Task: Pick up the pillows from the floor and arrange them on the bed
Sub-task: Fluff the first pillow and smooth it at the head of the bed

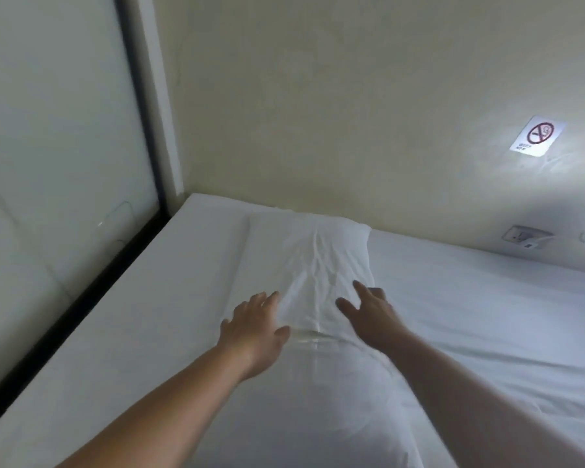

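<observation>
The white pillow (304, 265) lies at the bed's (487, 315) head edge, against the wall, nearer the bed's left corner. My left hand (254, 329) and right hand (372, 315) rest on its near end, fingers spread apart, clamping nothing.

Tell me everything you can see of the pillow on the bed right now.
The pillow is white, in a wrinkled fabric case, and lies flat on the bed with its far end at the wall. The left hand and right hand rest open on its near end, fingers spread.
</observation>
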### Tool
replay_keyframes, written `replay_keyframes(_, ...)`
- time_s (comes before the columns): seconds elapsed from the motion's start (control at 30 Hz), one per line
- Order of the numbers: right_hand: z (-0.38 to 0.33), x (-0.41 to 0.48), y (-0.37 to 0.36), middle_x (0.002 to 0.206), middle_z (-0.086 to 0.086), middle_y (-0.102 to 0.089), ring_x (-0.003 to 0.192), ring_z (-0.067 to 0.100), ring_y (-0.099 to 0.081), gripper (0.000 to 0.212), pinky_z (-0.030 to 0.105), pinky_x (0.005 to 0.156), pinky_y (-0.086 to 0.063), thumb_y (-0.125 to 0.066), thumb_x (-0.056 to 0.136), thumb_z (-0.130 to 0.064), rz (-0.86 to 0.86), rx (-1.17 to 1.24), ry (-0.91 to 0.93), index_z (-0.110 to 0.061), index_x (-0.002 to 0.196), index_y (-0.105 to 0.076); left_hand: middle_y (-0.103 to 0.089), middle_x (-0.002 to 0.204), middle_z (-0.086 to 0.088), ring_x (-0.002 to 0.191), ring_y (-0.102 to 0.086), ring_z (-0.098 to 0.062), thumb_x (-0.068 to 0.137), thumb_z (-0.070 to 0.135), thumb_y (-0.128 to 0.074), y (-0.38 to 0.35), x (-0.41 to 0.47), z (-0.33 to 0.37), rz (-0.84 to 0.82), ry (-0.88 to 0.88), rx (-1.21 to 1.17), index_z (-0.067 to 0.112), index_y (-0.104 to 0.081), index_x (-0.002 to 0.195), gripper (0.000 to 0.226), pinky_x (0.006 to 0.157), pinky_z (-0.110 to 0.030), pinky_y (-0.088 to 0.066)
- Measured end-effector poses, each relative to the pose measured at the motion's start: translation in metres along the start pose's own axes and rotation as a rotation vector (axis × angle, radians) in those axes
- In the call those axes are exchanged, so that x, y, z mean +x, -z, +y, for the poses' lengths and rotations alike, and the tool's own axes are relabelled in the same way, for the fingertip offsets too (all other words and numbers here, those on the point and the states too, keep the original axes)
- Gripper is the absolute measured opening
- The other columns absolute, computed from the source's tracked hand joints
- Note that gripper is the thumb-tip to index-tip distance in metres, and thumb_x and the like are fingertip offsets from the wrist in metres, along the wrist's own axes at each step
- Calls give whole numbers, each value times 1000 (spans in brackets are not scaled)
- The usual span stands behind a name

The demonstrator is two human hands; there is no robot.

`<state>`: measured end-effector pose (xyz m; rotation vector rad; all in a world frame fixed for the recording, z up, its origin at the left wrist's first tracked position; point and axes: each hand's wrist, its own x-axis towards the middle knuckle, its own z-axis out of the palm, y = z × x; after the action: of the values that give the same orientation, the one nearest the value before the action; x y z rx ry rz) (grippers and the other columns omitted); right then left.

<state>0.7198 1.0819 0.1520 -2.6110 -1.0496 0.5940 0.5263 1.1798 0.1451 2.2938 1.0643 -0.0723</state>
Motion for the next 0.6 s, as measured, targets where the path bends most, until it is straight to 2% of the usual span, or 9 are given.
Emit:
replay_keyframes(0.07,5,50,-12,156,10,-18,134,37,-31,58,50,105,-31,-34,95,-53,66,-13,-68,-29,146,-25,-6,162,5,147,-8,-23,93,52,-38,-19,46,-10,31,27,-1,39,-6,150,66,115,-55,-18)
replay_keyframes(0.13,22,90,-36,157,5,-11,134,38,-26,72,56,100,-30,-34,84,-69,75,62,-258,-40,146,-11,6,162,7,148,1,-27,89,62,-32,-46,96,-16,53,77,69,50,2,146,67,114,-60,-14)
replay_keyframes(0.2,46,117,-85,158,3,-2,138,40,-18,83,61,102,-26,-32,71,-82,12,100,-317,-50,142,-5,24,159,7,146,14,-32,84,73,-21,-81,139,-23,35,145,158,55,12,142,69,111,-65,-6)
replay_keyframes(0.3,79,137,-157,159,2,5,139,42,-12,90,64,106,-20,-25,64,-89,-56,72,-324,-53,141,6,39,152,2,141,28,-38,77,79,0,-158,180,-46,28,201,286,52,28,137,72,106,-70,6)
replay_keyframes(0.37,91,149,-187,157,-1,6,138,42,-13,93,66,105,-20,-23,64,-91,6,50,-351,-52,141,11,44,148,-2,139,29,-41,75,76,13,-198,195,-63,76,193,330,46,38,133,70,105,-70,10)
replay_keyframes(0.5,86,159,-192,157,2,4,138,42,-17,96,61,107,-23,-29,61,-92,48,32,-383,-54,139,11,48,145,-3,137,32,-41,76,76,13,-205,212,-77,40,191,280,44,40,132,71,102,-68,19)
replay_keyframes(0.6,79,161,-169,157,16,-8,140,41,-18,113,52,112,-21,-49,55,-89,42,137,-512,-47,145,7,57,138,-1,133,41,-40,75,76,11,-194,215,-73,-76,160,220,45,47,125,69,102,-68,21)
